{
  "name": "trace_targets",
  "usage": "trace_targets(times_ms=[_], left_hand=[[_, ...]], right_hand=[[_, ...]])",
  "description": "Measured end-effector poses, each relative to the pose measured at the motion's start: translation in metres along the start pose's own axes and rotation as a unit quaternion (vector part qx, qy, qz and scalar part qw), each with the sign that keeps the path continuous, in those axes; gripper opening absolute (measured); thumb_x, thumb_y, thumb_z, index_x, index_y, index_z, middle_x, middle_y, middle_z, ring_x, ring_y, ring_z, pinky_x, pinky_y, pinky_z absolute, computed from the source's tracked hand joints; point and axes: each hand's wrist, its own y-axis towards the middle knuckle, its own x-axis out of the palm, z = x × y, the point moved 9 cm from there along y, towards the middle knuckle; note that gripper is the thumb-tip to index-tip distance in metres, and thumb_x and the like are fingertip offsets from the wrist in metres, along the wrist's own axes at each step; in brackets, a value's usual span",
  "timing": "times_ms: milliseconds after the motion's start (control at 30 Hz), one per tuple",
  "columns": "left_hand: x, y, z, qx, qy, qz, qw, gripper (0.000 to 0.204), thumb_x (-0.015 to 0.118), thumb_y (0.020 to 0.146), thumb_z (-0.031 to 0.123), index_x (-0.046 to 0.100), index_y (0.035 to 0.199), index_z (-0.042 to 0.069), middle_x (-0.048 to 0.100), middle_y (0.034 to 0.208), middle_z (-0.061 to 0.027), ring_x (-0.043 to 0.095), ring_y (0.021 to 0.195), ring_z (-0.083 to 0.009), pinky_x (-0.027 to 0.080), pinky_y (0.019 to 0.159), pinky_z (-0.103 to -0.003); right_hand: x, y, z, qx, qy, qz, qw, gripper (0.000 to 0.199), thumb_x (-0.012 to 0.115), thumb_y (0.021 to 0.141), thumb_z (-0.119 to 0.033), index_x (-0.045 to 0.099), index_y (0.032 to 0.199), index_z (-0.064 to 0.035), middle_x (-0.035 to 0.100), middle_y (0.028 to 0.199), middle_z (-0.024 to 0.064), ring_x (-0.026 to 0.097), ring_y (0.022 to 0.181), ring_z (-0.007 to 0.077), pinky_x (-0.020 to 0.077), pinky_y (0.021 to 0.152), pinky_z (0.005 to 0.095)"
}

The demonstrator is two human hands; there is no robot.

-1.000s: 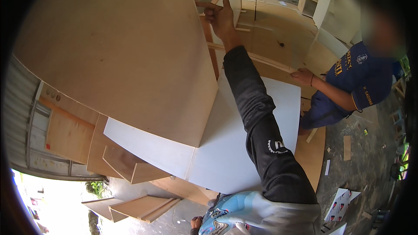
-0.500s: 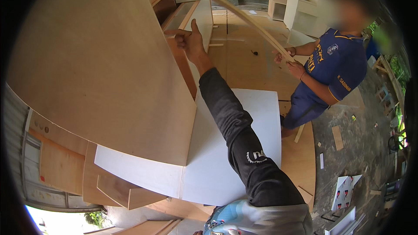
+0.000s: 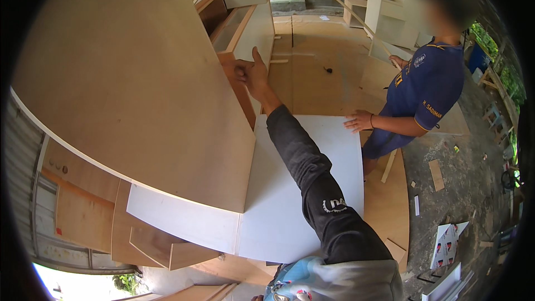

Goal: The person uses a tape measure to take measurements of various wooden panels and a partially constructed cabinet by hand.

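Note:
My right arm reaches forward across a white panel point(image 3: 304, 200). Beyond its far edge my right hand point(image 3: 253, 75) is in the air, empty, with the thumb raised apart from partly curled, slightly blurred fingers. Close to the fingers is the edge of a large brown plywood-faced panel point(image 3: 145, 89), which rises on the left and meets the white panel. Just past the fingers lies an open-topped wooden cabinet point(image 3: 241, 25). On the right, a co-worker point(image 3: 426, 86) in a blue jersey rests one hand on the white panel's edge and holds a long thin wooden strip point(image 3: 368, 28) in the other. My left hand is out of view.
Brown sheets point(image 3: 317, 72) cover the floor ahead, with a small dark object point(image 3: 328, 70) on them. White cabinet parts point(image 3: 387, 17) stand at the back. Offcuts point(image 3: 436, 175) and a printed board point(image 3: 447, 245) lie on the concrete at right. Wooden boards point(image 3: 147, 245) jut out lower left.
The co-worker's strip has swung away from above the large panel toward the back. One of the co-worker's hands left it and came down on the white panel. My right hand shifted slightly right and down.

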Motion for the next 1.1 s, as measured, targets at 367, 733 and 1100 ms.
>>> trace_targets(times_ms=[367,733,1100], left_hand=[[0.006,-0.012,-0.015,0.002,-0.004,0.003,1.0,0.028,0.061,0.084,0.035,0.074,0.1,0.016,0.073,0.1,-0.0165,0.069,0.094,-0.0364,0.055,0.082,-0.044],[0.005,-0.012,-0.019,0.005,-0.007,0.0,1.0,0.028,0.062,0.083,0.034,0.073,0.1,0.015,0.073,0.099,-0.0168,0.07,0.094,-0.0365,0.056,0.081,-0.045],[0.002,-0.007,-0.013,0.01,0.005,-0.006,1.0,0.028,0.063,0.083,0.033,0.072,0.1,0.013,0.073,0.098,-0.0171,0.07,0.093,-0.0366,0.056,0.079,-0.046]], right_hand=[[-0.063,-0.034,0.05,0.047,0.041,0.077,0.995,0.088,0.026,0.098,-0.073,0.07,0.102,0.0027,0.038,0.061,-0.0039,0.03,0.054,0.0096,0.0255,0.05,0.0248],[-0.1,-0.072,0.083,0.083,0.001,0.117,0.99,0.091,0.023,0.098,-0.073,0.07,0.112,0.0039,0.035,0.062,-0.0064,0.029,0.054,0.009,0.0256,0.051,0.0256],[-0.148,-0.151,0.149,0.139,-0.005,0.171,0.975,0.084,0.031,0.098,-0.07,0.072,0.108,0.0031,0.035,0.06,-0.0077,0.028,0.053,0.0069,0.0255,0.051,0.024]])
